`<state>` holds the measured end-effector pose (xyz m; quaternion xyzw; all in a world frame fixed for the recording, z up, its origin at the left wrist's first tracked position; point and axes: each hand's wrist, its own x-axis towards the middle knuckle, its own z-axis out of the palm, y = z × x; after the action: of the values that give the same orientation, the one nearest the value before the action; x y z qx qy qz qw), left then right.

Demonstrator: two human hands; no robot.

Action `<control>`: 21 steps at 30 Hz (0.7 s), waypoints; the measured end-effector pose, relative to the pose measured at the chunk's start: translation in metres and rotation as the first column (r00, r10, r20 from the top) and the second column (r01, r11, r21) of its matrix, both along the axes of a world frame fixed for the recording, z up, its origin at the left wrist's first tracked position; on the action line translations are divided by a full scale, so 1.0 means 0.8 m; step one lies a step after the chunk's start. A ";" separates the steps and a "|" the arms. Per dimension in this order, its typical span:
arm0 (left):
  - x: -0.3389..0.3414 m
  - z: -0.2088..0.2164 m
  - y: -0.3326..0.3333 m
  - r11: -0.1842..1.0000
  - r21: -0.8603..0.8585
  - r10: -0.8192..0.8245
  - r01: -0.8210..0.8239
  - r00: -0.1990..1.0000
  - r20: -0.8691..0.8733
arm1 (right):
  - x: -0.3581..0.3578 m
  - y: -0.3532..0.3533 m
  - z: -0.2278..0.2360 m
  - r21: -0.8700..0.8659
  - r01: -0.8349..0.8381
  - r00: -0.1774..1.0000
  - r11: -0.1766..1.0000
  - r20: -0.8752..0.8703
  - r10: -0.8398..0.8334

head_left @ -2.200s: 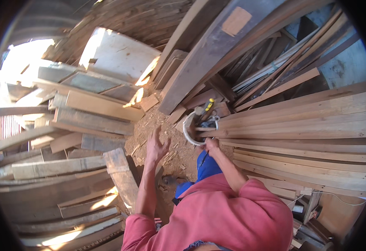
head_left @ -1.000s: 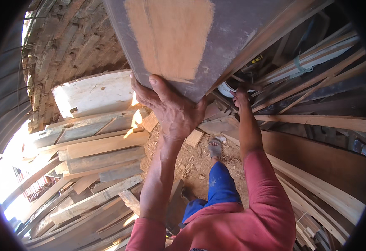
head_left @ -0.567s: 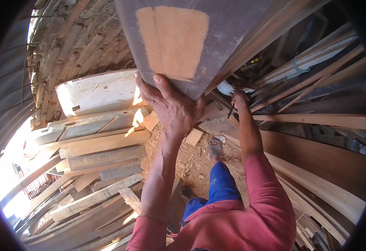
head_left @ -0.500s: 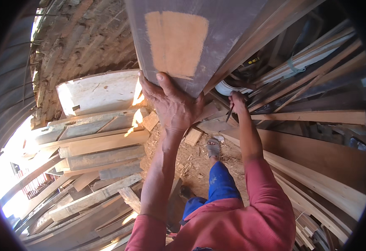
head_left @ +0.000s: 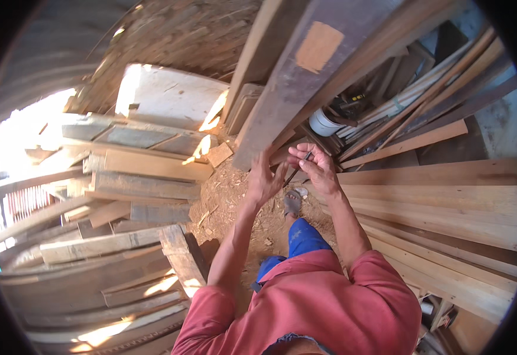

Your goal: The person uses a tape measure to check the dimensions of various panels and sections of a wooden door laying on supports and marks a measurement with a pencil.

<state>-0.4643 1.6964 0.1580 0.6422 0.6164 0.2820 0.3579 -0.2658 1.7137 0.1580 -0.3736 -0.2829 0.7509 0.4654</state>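
Grey-brown plank (head_left: 288,100) slants down, lower end beside left hand (head_left: 264,180); contact unclear. That hand blurred, fingers spread, apparently empty. Right hand (head_left: 317,170) pinches slim dark rod (head_left: 292,176), held between both hands; tip indistinct. Step, presumably: adjusting the rod; next move calls for steady fingers.
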 end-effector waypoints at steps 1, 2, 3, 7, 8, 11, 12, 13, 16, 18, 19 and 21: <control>-0.011 -0.010 -0.046 0.987 -0.145 0.102 -0.065 0.958 0.268 | -0.018 -0.010 0.012 0.011 -0.041 0.999 0.999 -0.034 0.041; -0.021 -0.012 -0.089 0.953 -0.292 0.228 -0.085 0.835 0.501 | -0.037 -0.021 0.023 -0.001 -0.081 0.991 0.997 -0.109 0.081; -0.036 -0.002 -0.127 0.924 -0.375 0.290 -0.077 0.779 0.556 | -0.059 -0.036 0.033 -0.008 -0.125 0.986 0.992 -0.116 0.123; -0.093 0.015 -0.264 0.819 -0.543 0.544 -0.185 0.550 0.634 | -0.140 -0.114 0.051 0.013 -0.354 0.925 0.935 -0.144 0.352; -0.110 0.033 -0.290 0.808 -0.534 0.565 -0.248 0.584 0.583 | -0.149 -0.141 0.044 0.077 -0.415 0.908 0.907 -0.020 0.418; -0.152 0.045 -0.397 0.753 -0.513 0.654 -0.411 0.546 0.523 | -0.168 -0.219 0.056 0.090 -0.666 0.674 0.741 0.498 0.545; -0.160 0.045 -0.444 0.740 -0.513 0.671 -0.434 0.520 0.529 | -0.171 -0.252 0.039 0.058 -0.741 0.597 0.669 0.513 0.617; -0.168 0.047 -0.490 0.701 -0.529 0.713 -0.478 0.472 0.519 | -0.173 -0.286 0.035 0.021 -0.834 0.459 0.551 0.579 0.674; -0.171 0.034 -0.602 0.585 -0.566 0.807 -0.581 0.344 0.481 | -0.199 -0.376 0.033 0.046 -0.974 0.194 0.223 0.679 0.708; -0.171 0.022 -0.668 0.537 -0.580 0.824 -0.613 0.234 0.515 | -0.231 -0.428 0.054 -0.065 -0.998 -0.061 -0.021 0.702 0.710; -0.176 0.013 -0.702 0.516 -0.581 0.826 -0.629 0.186 0.533 | -0.250 -0.459 0.065 -0.117 -0.984 -0.179 -0.137 0.707 0.684; -0.180 0.009 -0.751 0.472 -0.570 0.832 -0.672 0.127 0.540 | -0.275 -0.509 0.070 -0.139 -0.954 -0.270 -0.264 0.778 0.567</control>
<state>-0.6080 1.0959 0.1649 0.0132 0.6575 0.6064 0.4470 -0.4857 1.3065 0.2136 -0.0787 -0.7983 0.5264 -0.2820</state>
